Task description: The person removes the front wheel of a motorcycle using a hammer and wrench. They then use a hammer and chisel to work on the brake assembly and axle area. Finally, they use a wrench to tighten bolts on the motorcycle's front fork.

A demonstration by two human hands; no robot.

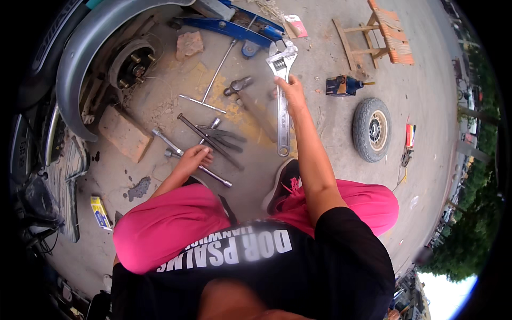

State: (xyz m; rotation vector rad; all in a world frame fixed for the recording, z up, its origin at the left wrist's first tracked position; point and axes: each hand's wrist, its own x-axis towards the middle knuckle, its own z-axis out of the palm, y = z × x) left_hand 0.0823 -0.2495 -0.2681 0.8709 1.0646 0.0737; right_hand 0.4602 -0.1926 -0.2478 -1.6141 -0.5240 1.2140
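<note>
My right hand (292, 95) is closed round the handle of a large silver adjustable wrench (284, 120), its jaw pointing away from me. Curled at the crossing of a cross lug wrench (215, 175) is my left hand (196, 158), which hides the tool's middle. Right beside that hand lie a dark metal bar (205, 137) and dark gloves (229, 140). A hammer (238, 86) rests on the ground between my hands, its handle running towards the adjustable wrench. Farther off is a T-handle rod (217, 72), reaching up to a blue floor jack (229, 26).
At the left, a vehicle's wheel hub (133, 69) is exposed under a grey fender (72, 69). Bricks (124, 132) lie near it. On the right are a spare wheel (372, 129), a dark blue container (343, 86) and a wooden folding stool (392, 33). A small yellow box (100, 213) lies at left.
</note>
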